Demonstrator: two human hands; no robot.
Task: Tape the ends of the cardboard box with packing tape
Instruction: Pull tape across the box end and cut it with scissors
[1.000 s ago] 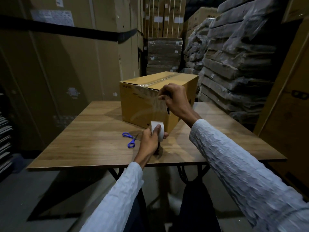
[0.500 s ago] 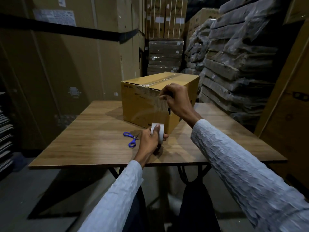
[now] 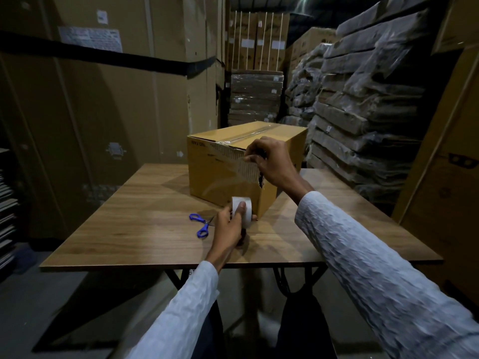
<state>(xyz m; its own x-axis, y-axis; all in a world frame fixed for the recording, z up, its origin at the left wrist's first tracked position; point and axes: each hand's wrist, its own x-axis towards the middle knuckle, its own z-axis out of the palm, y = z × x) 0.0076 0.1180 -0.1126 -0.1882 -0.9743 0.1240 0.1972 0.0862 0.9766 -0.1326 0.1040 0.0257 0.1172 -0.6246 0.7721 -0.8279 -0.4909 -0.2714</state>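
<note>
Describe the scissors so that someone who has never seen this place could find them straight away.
Start at the wooden table with the cardboard box on it. Nearer the person than the box's left part, just left of the left hand that holds the tape roll, the scissors lie flat on the tabletop. Their bright blue handle loops are the only blue thing there.

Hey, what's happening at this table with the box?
A person is taping up a cardboard box on a wooden table. The left hand holds the tape roll low by the box's near corner, while the right hand presses the clear strip against the box's end. Blue-handled scissors lie beside the left hand, untouched.
</note>
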